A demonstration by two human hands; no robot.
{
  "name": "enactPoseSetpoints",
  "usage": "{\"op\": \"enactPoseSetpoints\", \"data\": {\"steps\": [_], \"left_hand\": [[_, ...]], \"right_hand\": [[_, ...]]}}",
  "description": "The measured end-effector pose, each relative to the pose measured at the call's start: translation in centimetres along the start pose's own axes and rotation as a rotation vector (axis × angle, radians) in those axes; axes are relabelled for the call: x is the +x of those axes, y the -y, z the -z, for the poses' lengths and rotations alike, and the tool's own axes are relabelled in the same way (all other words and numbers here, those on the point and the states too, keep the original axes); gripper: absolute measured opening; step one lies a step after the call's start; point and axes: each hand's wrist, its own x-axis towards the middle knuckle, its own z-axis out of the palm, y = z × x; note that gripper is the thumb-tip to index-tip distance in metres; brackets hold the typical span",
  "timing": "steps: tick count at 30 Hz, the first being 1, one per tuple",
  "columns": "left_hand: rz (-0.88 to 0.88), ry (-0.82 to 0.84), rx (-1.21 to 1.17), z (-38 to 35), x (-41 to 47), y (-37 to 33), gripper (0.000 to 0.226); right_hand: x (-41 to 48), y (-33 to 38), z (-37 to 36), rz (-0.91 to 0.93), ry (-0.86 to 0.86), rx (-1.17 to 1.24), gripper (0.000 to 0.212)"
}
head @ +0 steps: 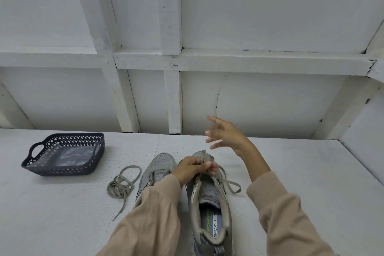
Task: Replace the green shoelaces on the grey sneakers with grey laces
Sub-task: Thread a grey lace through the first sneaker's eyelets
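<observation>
Two grey sneakers stand side by side on the white table, toes pointing away from me. My left hand [194, 169] pinches a grey lace [227, 183] over the front eyelets of the right sneaker [209, 199]; a loop of that lace trails onto the table on the shoe's right. My right hand [224, 133] hovers above and beyond the shoe's toe, blurred, fingers spread, holding nothing. The left sneaker [160, 167] is partly hidden under my left sleeve. A second grey lace [121, 185] lies loosely coiled on the table left of it.
A dark perforated plastic basket [62, 169] with handles sits at the left of the table, with a clear bag in it. White wall panels and beams rise behind the table's far edge.
</observation>
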Motion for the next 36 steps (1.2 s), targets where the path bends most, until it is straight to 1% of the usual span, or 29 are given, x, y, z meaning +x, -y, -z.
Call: {"op": "enactPoseSetpoints", "data": {"steps": [2, 3, 5, 6, 10, 12, 13, 14, 16, 17, 19, 21, 24, 27, 31, 34, 36], "left_hand": [[0.005, -0.011, -0.032, 0.1, 0.2, 0.2, 0.025], [0.011, -0.013, -0.039, 0.1, 0.2, 0.2, 0.024], [0.024, -0.010, -0.032, 0.1, 0.3, 0.2, 0.024], [0.027, -0.001, -0.018, 0.0, 0.4, 0.3, 0.024], [0.028, -0.008, -0.021, -0.2, 0.4, 0.4, 0.024], [0.033, -0.031, -0.013, -0.1, 0.4, 0.4, 0.023], [0.030, -0.042, 0.006, -0.1, 0.4, 0.5, 0.021], [0.027, -0.053, 0.021, -0.1, 0.4, 0.6, 0.018], [0.022, -0.075, 0.029, 0.1, 0.4, 0.8, 0.014], [0.014, -0.081, 0.034, 0.1, 0.4, 0.8, 0.014], [0.009, -0.066, 0.057, 0.1, 0.3, 0.8, 0.022], [0.002, -0.045, 0.073, 0.1, 0.2, 0.8, 0.019], [-0.006, -0.043, 0.092, 0.2, 0.2, 1.0, 0.004], [-0.005, -0.023, 0.091, -0.1, 0.2, 0.9, 0.009], [-0.001, -0.038, 0.049, -0.2, 0.2, 1.0, 0.016], [-0.020, -0.035, 0.034, 0.0, 0.3, 1.3, 0.010], [-0.027, -0.019, 0.000, -0.1, 0.2, 1.2, 0.009]], "right_hand": [[-1.2, -0.6, 0.7, -0.044, 0.066, -0.071, 0.029], [-1.9, -0.9, 1.0, -0.078, 0.112, -0.151, 0.025], [-2.8, -1.7, 1.2, -0.151, 0.164, -0.309, 0.037], [-3.1, -1.9, 1.0, -0.167, 0.147, -0.364, 0.040], [-2.5, -3.2, -0.4, -0.103, -0.054, -0.540, 0.054], [-2.3, -3.2, -1.2, -0.121, -0.088, -0.678, 0.056], [-2.4, -2.9, -1.5, -0.126, -0.077, -0.702, 0.055], [-2.6, -2.6, -1.9, -0.121, -0.044, -0.679, 0.055], [-3.0, -2.4, -2.5, -0.093, 0.036, -0.549, 0.053], [-3.0, -2.6, -2.7, -0.056, 0.044, -0.482, 0.047], [-2.6, -3.0, -2.9, 0.023, 0.005, -0.382, 0.029], [-2.1, -3.1, -2.8, 0.062, -0.047, -0.337, 0.020], [-2.1, -2.0, -2.8, 0.092, -0.070, -0.256, 0.021], [-2.3, 0.5, -2.5, 0.141, -0.094, -0.148, 0.022], [-1.3, 4.8, -1.5, 0.290, -0.223, 0.062, 0.023], [-0.4, 6.5, -1.1, 0.360, -0.251, 0.112, 0.020], [0.2, 6.2, -1.4, 0.340, -0.233, 0.115, 0.018]]}}
